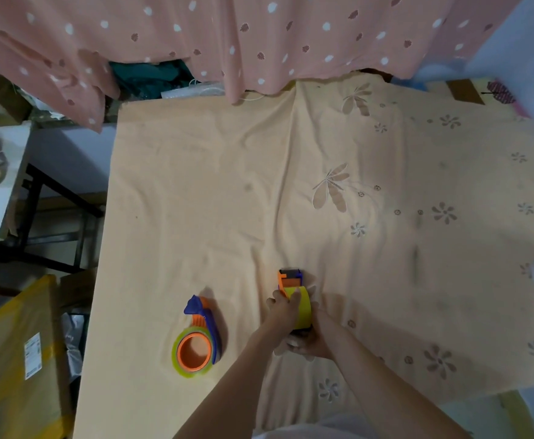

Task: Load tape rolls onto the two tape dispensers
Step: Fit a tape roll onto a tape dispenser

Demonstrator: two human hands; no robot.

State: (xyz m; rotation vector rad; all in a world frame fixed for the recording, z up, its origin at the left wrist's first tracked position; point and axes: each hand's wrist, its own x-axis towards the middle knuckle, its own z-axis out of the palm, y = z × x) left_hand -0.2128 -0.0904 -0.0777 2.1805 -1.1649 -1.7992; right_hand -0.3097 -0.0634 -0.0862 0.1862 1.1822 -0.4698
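Left hand (283, 312): my grip was wrapped over the yellow tape roll (303, 307) from the left, fingers curled across its top.
Right hand (314, 342): my grip cupped the near end of the second dispenser (291, 280) — closed on it, low against the cloth.
Second dispenser: orange and blue, its far end pointing away from me, the yellow roll seated on it, near the middle of the bench.
First dispenser (204, 315): lay on its side to the left, apart from my hands, a clear-yellowish tape roll (192, 351) around its orange hub.
Bench (196, 185): covered by a peach flowered cloth — a pink dotted curtain (259, 33) hung behind.
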